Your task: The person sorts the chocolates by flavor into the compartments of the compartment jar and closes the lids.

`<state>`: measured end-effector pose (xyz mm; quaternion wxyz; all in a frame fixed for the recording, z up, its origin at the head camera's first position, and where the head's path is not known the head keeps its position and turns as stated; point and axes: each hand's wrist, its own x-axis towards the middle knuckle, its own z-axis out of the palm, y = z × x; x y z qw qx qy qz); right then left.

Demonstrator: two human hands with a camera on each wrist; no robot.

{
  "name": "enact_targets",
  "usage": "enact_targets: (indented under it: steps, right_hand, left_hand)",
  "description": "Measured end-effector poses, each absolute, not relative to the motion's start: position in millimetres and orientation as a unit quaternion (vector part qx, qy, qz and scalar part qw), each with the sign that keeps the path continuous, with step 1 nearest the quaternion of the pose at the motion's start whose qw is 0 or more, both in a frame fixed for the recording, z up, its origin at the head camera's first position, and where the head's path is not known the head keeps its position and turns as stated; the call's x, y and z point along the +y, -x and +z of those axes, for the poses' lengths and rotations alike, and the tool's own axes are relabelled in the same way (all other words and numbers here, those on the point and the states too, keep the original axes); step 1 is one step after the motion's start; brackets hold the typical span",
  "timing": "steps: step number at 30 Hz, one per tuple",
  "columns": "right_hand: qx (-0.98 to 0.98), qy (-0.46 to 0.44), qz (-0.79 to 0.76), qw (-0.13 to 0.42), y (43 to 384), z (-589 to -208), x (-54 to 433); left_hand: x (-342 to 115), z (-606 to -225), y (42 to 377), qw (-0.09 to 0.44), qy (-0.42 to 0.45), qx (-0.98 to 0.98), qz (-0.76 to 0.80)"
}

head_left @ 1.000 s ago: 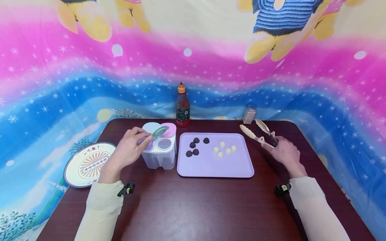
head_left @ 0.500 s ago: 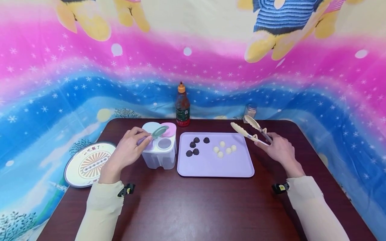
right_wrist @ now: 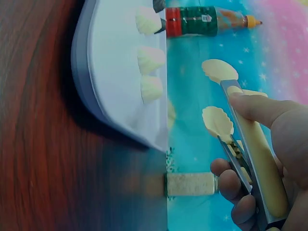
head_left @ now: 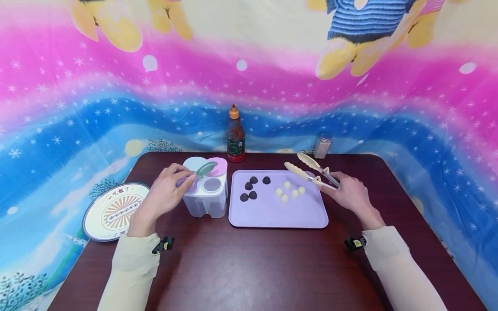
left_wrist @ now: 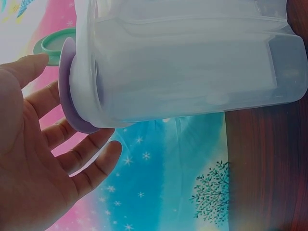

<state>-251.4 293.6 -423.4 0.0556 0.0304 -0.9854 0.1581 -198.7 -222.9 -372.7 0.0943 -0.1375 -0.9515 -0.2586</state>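
My left hand (head_left: pixel 165 194) holds the raised green lid (head_left: pixel 206 169) of a clear plastic box with several compartments (head_left: pixel 206 205). In the left wrist view, the thumb meets the green lid's edge and the other fingers spread around a purple lid (left_wrist: pixel 72 96). One round opening (head_left: pixel 212 185) is uncovered below the green lid. My right hand (head_left: pixel 352 194) grips a pair of tongs (right_wrist: pixel 255 149), cream tips spread apart, over the lilac tray's (head_left: pixel 280 218) back right part. Dark pieces (head_left: pixel 253 195) and white pieces (head_left: pixel 284 198) lie on the tray; nothing is between the tongs' tips.
A sauce bottle (head_left: pixel 235 140) with an orange cap stands behind the tray. At the back right is a small jar (head_left: pixel 322 147). A patterned plate (head_left: pixel 95 220) lies on the left side of the dark table (head_left: pixel 249 268), partly behind my left forearm. A printed cloth hangs behind.
My right hand has moved left with the tongs, bringing their tips from near the jar to over the tray's back edge. The left hand and green lid have stayed put.
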Motion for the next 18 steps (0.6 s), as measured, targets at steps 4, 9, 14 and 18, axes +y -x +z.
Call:
enact_targets:
  steps: [4,9,14,18]
  right_hand:
    - [-0.986,-0.043,0.155,0.049,252,-426,285]
    - [-0.985,-0.055,0.156,0.042,253,-429,275]
    - [-0.985,-0.066,0.153,0.032,254,-431,266]
    - [-0.986,-0.08,0.143,0.03,256,-434,258]
  left_hand:
    - [-223,-373,199,0.094,0.137,-0.952,-0.259]
    - [-223,-373,199,0.093,0.136,-0.952,-0.259]
    - [-223,-373,199,0.094,0.135,-0.952,-0.259]
    - [-222,-373,199,0.095,0.135,-0.951,-0.26]
